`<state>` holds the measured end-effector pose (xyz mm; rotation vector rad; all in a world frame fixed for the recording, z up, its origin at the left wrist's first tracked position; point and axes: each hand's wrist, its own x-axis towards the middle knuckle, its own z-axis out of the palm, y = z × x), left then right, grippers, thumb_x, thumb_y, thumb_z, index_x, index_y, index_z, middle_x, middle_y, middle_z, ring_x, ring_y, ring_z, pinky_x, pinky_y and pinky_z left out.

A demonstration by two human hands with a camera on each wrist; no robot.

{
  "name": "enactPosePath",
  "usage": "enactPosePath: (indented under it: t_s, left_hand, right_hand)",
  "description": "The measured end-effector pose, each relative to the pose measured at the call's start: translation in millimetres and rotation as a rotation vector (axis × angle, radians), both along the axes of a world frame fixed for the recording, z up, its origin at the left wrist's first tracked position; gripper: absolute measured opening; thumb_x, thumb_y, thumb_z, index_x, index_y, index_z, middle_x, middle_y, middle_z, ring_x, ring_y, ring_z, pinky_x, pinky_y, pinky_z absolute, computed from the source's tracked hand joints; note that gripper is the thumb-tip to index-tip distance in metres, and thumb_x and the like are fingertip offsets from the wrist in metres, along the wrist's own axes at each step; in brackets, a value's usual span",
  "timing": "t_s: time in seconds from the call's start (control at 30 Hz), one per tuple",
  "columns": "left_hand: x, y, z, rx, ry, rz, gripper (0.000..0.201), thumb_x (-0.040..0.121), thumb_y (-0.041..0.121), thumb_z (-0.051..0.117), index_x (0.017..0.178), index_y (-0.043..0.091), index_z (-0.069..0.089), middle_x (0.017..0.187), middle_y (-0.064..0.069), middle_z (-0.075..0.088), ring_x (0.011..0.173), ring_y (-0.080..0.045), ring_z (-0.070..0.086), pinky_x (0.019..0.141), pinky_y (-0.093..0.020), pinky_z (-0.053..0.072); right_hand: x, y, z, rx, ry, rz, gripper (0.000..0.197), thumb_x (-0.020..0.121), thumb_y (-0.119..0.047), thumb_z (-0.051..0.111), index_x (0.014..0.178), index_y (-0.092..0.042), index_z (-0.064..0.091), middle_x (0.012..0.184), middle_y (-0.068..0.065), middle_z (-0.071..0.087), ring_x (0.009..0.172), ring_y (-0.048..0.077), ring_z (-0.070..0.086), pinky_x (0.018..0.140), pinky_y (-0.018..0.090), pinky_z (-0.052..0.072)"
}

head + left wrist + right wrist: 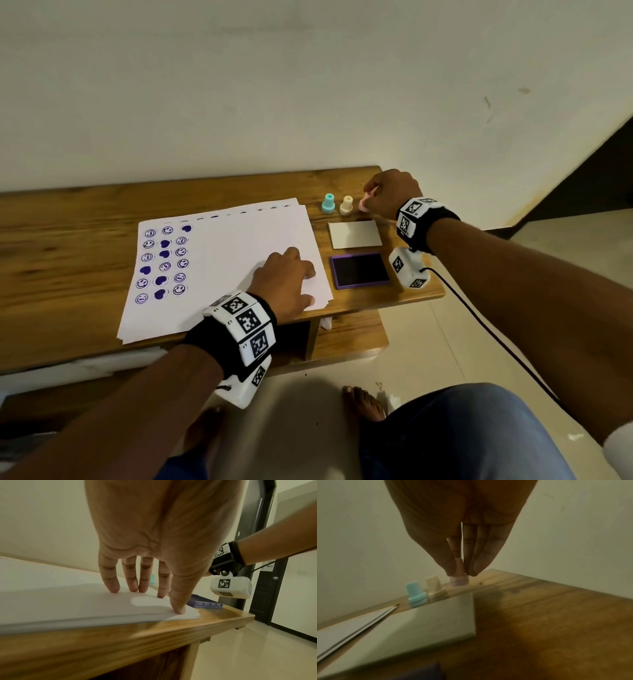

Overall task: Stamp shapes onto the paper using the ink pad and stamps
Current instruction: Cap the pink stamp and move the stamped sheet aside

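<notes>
Left hand: the left hand lies flat on the near right part of the paper, fingers straight and a little spread, thumb near the corner. I think it is there to keep the sheets from sliding while stamping.
Right hand: the right hand pinches the stem of the pink stamp between thumb and fingers, at the far right of the table. The stamp base is at the wood or just above it; I cannot tell which.
Stamps: three in one row at the far edge, blue stamp on the left, cream stamp in the middle, pink on the right. The row probably keeps them easy to choose.
Ink pad: one ink pad, open, near right, just beside the paper, so the way from ink to sheet is short.
Lid: one white lid between the stamps and the pad.
Prints: eighteen on the top sheet, three columns of six at its left side; six hearts, twelve smiling faces.
Paper: several sheets in a pile, the exact number is not clear.
</notes>
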<state>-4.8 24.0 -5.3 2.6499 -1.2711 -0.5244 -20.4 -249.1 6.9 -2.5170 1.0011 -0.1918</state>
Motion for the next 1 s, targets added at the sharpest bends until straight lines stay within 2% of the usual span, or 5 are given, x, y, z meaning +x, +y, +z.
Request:
enactPosePath:
  t_s: [0.23,0.43,0.57,0.83,1.0]
  left_hand:
    - [2,-2,1,-0.015,0.011,0.001,0.052,0.080,0.038,0.074,0.127,0.026,0.057,0.133,0.001,0.048,0.122,-0.023,0.046,0.099,-0.040,0.047]
    - [2,3,0,-0.021,-0.022,-0.038,0.054,0.084,0.042,0.068,0.133,0.026,0.053,0.138,0.000,0.047,0.124,-0.023,0.046,0.102,-0.040,0.045]
    - [2,14,4,-0.081,-0.011,-0.022,0.051,0.086,0.045,0.063,0.133,0.028,0.053,0.139,0.004,0.050,0.125,-0.019,0.047,0.103,-0.036,0.043]
    - [10,74,25,-0.256,-0.003,0.176,0.033,0.086,0.045,0.062,0.116,0.030,0.063,0.119,0.006,0.063,0.112,-0.016,0.054,0.092,-0.034,0.046]
    - [16,126,24,-0.211,0.010,0.293,0.031,0.085,0.043,0.065,0.112,0.027,0.065,0.119,0.005,0.063,0.112,-0.017,0.055,0.095,-0.036,0.047]
  right_hand:
    - [1,3,-11,0.005,0.035,0.017,0.026,0.076,-0.035,0.074,0.101,-0.030,0.074,0.101,-0.001,0.073,0.089,0.020,0.066,0.075,0.028,0.053]
    - [-6,1,-1,0.033,0.063,0.000,0.055,0.066,-0.055,0.076,0.117,-0.036,0.065,0.110,-0.003,0.072,0.098,0.019,0.065,0.076,0.029,0.048]
    - [-18,10,16,-0.016,0.028,0.007,0.041,0.075,-0.048,0.078,0.111,-0.029,0.071,0.108,-0.001,0.073,0.098,0.019,0.066,0.083,0.030,0.052]
    - [-54,117,40,-0.145,0.021,0.133,0.021,0.089,-0.040,0.063,0.096,-0.025,0.077,0.088,-0.003,0.070,0.078,0.017,0.057,0.067,0.025,0.041]
    - [-63,177,24,-0.135,0.149,0.231,0.037,0.086,-0.054,0.063,0.106,-0.025,0.074,0.103,-0.002,0.072,0.093,0.019,0.065,0.070,0.028,0.047]
